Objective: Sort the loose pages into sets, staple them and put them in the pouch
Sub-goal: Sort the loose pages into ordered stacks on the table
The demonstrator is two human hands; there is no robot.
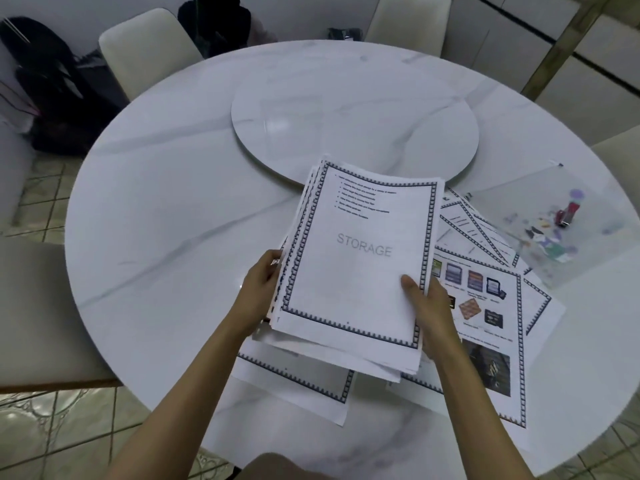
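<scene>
A stack of white pages [360,258] with dark patterned borders is held above the table, the top sheet reading STORAGE. My left hand [261,289] grips its left edge. My right hand [427,306] holds its lower right corner, thumb on top. More loose pages [485,306] lie spread on the table beneath and to the right, one showing pictures of memory cards. Another page [294,379] lies under the stack at the near edge. A clear plastic pouch [540,216] lies at the right, and a small red stapler [568,211] shows within its outline.
The round white marble table [166,220] has a raised turntable [353,126] at its centre. Pale chairs [145,50] stand round it, one seat [31,306] close on the left. Dark bags [52,91] sit on the floor at the back left.
</scene>
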